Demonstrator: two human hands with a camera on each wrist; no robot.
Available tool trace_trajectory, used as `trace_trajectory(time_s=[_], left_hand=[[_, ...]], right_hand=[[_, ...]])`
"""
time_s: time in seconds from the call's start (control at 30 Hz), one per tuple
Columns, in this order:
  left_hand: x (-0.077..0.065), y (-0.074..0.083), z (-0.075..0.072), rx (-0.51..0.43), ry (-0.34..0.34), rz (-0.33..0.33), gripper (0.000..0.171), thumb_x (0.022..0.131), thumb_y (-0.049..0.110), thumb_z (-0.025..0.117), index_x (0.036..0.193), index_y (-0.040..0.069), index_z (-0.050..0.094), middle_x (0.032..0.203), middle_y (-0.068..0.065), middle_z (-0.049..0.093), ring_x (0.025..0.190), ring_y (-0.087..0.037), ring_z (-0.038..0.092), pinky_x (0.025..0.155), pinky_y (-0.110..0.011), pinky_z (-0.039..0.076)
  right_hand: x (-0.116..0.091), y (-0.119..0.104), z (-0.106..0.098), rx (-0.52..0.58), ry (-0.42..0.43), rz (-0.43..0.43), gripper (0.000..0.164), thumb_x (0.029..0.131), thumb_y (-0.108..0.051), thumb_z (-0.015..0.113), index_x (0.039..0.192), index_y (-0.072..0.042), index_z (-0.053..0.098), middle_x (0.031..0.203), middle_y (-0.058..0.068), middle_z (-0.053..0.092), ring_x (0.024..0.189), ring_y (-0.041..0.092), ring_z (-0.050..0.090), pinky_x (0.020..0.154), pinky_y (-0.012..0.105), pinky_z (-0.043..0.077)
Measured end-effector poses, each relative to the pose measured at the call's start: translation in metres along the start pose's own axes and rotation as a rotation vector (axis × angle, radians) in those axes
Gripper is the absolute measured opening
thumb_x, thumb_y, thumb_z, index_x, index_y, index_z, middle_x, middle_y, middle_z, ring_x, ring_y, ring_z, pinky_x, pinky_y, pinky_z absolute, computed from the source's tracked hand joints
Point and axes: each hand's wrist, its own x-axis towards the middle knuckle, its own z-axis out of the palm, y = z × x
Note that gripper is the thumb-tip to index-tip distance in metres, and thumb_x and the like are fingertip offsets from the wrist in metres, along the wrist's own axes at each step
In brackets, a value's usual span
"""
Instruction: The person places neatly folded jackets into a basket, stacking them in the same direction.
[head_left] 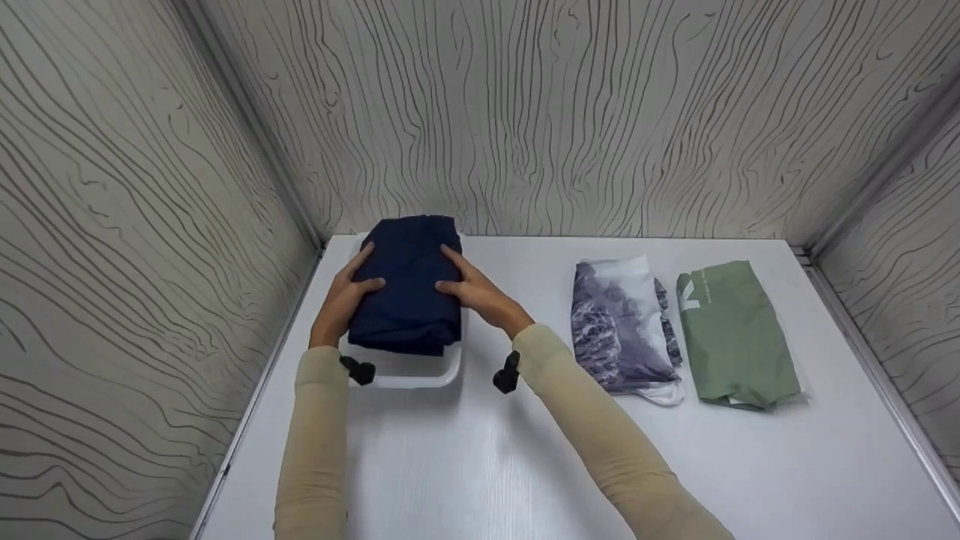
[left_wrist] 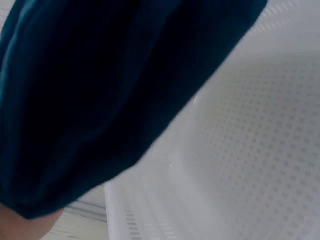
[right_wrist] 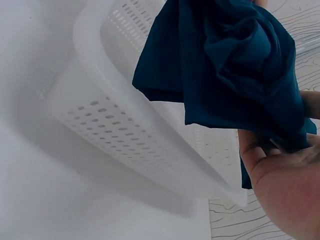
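Observation:
A folded dark navy garment point(head_left: 409, 289) is held by both hands over a white perforated plastic basket point(head_left: 420, 381). The left hand point(head_left: 345, 296) grips its left side, thumb lying on top. On the opposite side the right hand point(head_left: 480, 292) pinches the cloth, its thumb also on top. In the right wrist view the garment point(right_wrist: 235, 65) hangs in loose folds above the basket rim point(right_wrist: 125, 95), with the right hand's fingers point(right_wrist: 250, 155) curled beneath it. The left wrist view shows the perforated basket interior point(left_wrist: 260, 130) beside the dark cloth point(left_wrist: 100, 90).
Right of the basket, a grey-and-white patterned folded garment point(head_left: 619, 326) lies on the white table point(head_left: 450, 465). Beyond it is a green folded garment point(head_left: 739, 334). Wood-grain-patterned panels point(head_left: 487, 112) enclose the table at the back and sides.

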Motion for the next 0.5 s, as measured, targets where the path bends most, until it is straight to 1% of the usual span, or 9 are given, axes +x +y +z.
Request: trace_trajectory(time_s=[0.13,0.23,0.37,0.5], left_hand=[[-0.002,-0.003,-0.006,0.004,0.006,-0.023,0.082,0.099,0.012,0.068,0.169,0.033,0.031,0.18,-0.003,0.012,0.167,-0.026,0.01,0.135,-0.048,0.012],[-0.002,-0.007,-0.009,0.027,0.013,-0.037,0.083,0.098,0.011,0.068,0.169,0.031,0.031,0.18,-0.006,0.012,0.167,-0.029,0.01,0.135,-0.049,0.013],[0.0,-0.013,-0.014,0.077,0.027,-0.052,0.084,0.097,0.009,0.067,0.17,0.028,0.03,0.18,-0.009,0.012,0.167,-0.032,0.01,0.135,-0.051,0.013],[0.002,-0.019,-0.015,0.138,0.044,-0.076,0.085,0.096,0.008,0.066,0.17,0.026,0.029,0.18,-0.012,0.013,0.167,-0.034,0.011,0.135,-0.051,0.013]], right_hand=[[0.003,0.004,0.006,-0.013,-0.006,0.018,0.081,0.104,-0.016,0.061,0.173,-0.03,0.019,0.181,0.009,0.004,0.166,0.034,0.015,0.128,0.056,0.031],[0.003,0.006,0.01,-0.03,-0.008,0.024,0.082,0.103,-0.017,0.061,0.173,-0.03,0.019,0.181,0.009,0.004,0.167,0.033,0.012,0.129,0.056,0.03],[0.004,0.01,0.014,-0.06,-0.007,0.025,0.082,0.103,-0.015,0.061,0.173,-0.029,0.019,0.181,0.009,0.004,0.167,0.033,0.01,0.13,0.055,0.028],[0.006,0.015,0.018,-0.098,-0.01,0.018,0.083,0.103,-0.012,0.061,0.173,-0.026,0.019,0.181,0.011,0.006,0.167,0.033,0.008,0.132,0.054,0.022]])
